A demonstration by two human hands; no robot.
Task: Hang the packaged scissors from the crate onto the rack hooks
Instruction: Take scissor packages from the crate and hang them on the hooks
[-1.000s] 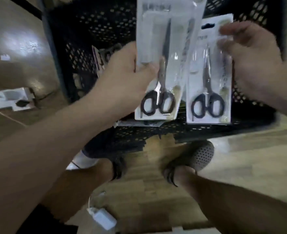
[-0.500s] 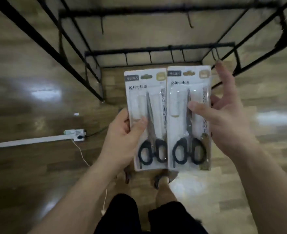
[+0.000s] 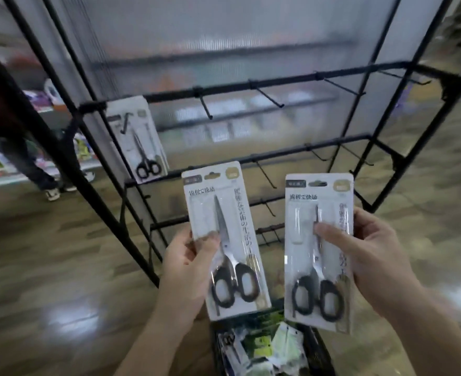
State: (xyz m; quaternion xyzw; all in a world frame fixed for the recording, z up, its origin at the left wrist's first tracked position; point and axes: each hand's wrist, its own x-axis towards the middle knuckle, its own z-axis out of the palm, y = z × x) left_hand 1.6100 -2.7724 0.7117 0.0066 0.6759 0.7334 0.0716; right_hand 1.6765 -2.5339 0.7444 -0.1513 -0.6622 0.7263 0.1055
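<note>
My left hand grips a white pack of black-handled scissors, thumb across its front. My right hand holds a second scissors pack the same way. Both packs stand upright in front of the black wire rack. A third scissors pack hangs on the leftmost hook of the upper bar. The other hooks on that bar and on the lower bars are bare. The black crate, with more packs inside, sits below my hands at the bottom edge.
The rack's slanted black frame legs run down to the wooden floor on the left and right. Behind the rack is a frosted panel. At far left stand another person's legs and shoes beside a shelf of goods.
My view has swung up from the floor to the rack. Both hands have lifted the packs and moved them apart; the hung pack and the crate have come into view.
</note>
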